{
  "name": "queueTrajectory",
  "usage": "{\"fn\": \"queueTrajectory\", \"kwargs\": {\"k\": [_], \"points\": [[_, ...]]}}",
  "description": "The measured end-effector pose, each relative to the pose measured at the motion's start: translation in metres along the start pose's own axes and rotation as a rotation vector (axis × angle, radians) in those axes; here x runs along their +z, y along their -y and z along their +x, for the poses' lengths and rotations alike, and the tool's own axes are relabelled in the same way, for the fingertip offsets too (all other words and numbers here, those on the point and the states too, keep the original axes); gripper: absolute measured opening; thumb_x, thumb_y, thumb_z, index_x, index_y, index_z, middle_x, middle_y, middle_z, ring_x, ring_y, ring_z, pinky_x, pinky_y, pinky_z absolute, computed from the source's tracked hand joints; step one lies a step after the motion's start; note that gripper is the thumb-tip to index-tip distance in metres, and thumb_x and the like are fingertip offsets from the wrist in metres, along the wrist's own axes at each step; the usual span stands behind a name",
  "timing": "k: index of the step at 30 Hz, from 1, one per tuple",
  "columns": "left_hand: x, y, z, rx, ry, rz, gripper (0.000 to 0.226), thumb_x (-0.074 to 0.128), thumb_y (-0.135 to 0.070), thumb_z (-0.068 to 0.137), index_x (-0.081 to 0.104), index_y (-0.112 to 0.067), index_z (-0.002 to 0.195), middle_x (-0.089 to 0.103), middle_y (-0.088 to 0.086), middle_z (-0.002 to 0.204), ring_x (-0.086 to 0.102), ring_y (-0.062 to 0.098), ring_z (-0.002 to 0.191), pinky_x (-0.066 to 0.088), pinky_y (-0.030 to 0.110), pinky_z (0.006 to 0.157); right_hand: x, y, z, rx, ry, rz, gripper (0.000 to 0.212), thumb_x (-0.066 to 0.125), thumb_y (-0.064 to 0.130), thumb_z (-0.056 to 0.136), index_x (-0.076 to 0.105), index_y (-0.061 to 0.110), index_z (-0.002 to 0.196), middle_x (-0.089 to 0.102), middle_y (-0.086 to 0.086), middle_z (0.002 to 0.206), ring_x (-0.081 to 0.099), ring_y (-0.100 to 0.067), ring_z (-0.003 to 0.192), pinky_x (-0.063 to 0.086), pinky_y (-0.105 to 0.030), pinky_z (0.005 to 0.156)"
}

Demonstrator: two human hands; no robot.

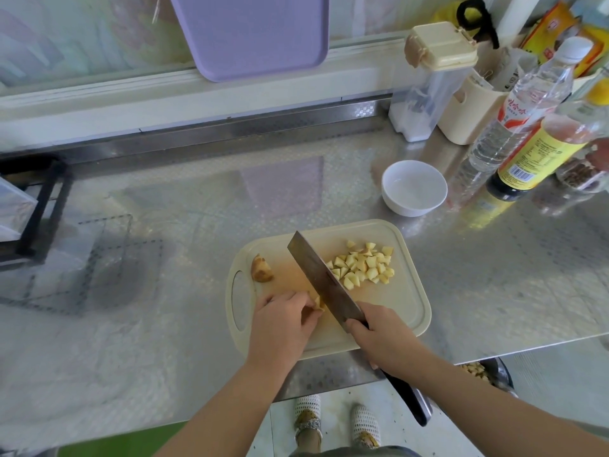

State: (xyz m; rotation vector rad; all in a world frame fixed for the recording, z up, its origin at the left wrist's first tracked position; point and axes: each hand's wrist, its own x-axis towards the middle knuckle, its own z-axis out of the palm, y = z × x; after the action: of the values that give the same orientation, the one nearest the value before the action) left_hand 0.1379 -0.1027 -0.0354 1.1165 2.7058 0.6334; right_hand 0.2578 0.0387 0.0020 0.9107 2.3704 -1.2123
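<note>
Small apple piece (pixel 317 304) on near part of cutting board (pixel 400 301), pinched under curled left hand (pixel 280 324); cleaver (pixel 324 282) against it, gripped by right hand (pixel 379 338). Mostly done, judging by diced pile (pixel 362 265) beyond the blade; seemingly few cuts left.

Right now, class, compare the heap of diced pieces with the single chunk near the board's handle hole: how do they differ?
The diced pieces are many small, pale-yellow cubes; the single chunk is one larger, browner lump. The diced pieces lie right of the cleaver, the single chunk left of it. Both rest on the cream cutting board.
</note>
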Motion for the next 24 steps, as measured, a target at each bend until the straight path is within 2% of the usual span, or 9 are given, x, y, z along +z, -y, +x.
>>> {"fn": "queueTrajectory", "kwargs": {"k": [3, 7, 10, 14, 17, 21, 24], "points": [[0.0, -0.001, 0.002, -0.009, 0.013, 0.0, 0.014, 0.067, -0.044, 0.086, 0.066, -0.031, 0.083, 0.067, -0.015, 0.081, 0.058, 0.005, 0.074, 0.031, 0.024, 0.085, -0.001, 0.002, -0.001, 0.012, 0.005, 0.031, 0.018, 0.046, 0.022, 0.099, 0.053, 0.012, 0.086, 0.055, 0.0, 0.062, 0.051, -0.014, 0.052, 0.054, -0.04, 0.07], [0.0, -0.002, 0.002, -0.019, 0.014, -0.007, 0.014, 0.065, -0.045, 0.087, 0.066, -0.031, 0.084, 0.067, -0.015, 0.083, 0.058, 0.005, 0.077, 0.03, 0.024, 0.086, -0.001, 0.005, 0.0, 0.003, 0.018, 0.02, 0.017, 0.045, 0.021, 0.1, 0.051, 0.014, 0.086, 0.053, 0.0, 0.06, 0.05, -0.013, 0.05, 0.054, -0.039, 0.069], [0.0, -0.003, 0.002, -0.024, 0.012, -0.009, 0.014, 0.065, -0.044, 0.088, 0.065, -0.031, 0.084, 0.066, -0.016, 0.082, 0.058, 0.004, 0.077, 0.031, 0.024, 0.087, -0.004, 0.006, 0.002, -0.01, 0.027, -0.014, 0.016, 0.044, 0.022, 0.101, 0.05, 0.017, 0.087, 0.053, 0.001, 0.065, 0.05, -0.012, 0.051, 0.054, -0.038, 0.071], [0.0, -0.003, 0.002, -0.022, 0.006, -0.029, 0.011, 0.069, -0.04, 0.086, 0.066, -0.03, 0.082, 0.067, -0.015, 0.08, 0.059, 0.006, 0.076, 0.037, 0.028, 0.088, -0.006, 0.01, 0.009, -0.028, 0.06, -0.064, 0.019, 0.042, 0.022, 0.102, 0.054, 0.009, 0.095, 0.055, -0.001, 0.071, 0.05, -0.012, 0.055, 0.055, -0.039, 0.075], [0.0, -0.003, 0.001, -0.018, 0.009, -0.03, 0.011, 0.069, -0.041, 0.086, 0.065, -0.03, 0.083, 0.067, -0.015, 0.081, 0.06, 0.006, 0.078, 0.039, 0.029, 0.088, -0.003, 0.014, 0.013, -0.044, 0.089, -0.093, 0.015, 0.041, 0.02, 0.102, 0.051, 0.014, 0.093, 0.056, -0.003, 0.073, 0.05, -0.013, 0.056, 0.056, -0.039, 0.075], [0.0, -0.002, 0.0, -0.019, 0.004, -0.029, 0.012, 0.069, -0.042, 0.086, 0.064, -0.031, 0.083, 0.067, -0.015, 0.081, 0.059, 0.005, 0.078, 0.036, 0.026, 0.087, 0.001, 0.014, 0.017, -0.036, 0.06, -0.145, 0.019, 0.039, 0.021, 0.102, 0.055, 0.012, 0.106, 0.066, -0.011, 0.093, 0.061, -0.023, 0.069, 0.058, -0.043, 0.076], [-0.001, -0.001, 0.001, -0.024, 0.005, -0.033, 0.013, 0.067, -0.044, 0.086, 0.062, -0.032, 0.084, 0.066, -0.016, 0.083, 0.059, 0.004, 0.08, 0.034, 0.025, 0.086, 0.008, 0.015, 0.019, -0.026, -0.005, -0.152, 0.02, 0.04, 0.025, 0.102, 0.057, 0.015, 0.108, 0.065, -0.007, 0.093, 0.064, -0.023, 0.08, 0.058, -0.042, 0.077]]}}
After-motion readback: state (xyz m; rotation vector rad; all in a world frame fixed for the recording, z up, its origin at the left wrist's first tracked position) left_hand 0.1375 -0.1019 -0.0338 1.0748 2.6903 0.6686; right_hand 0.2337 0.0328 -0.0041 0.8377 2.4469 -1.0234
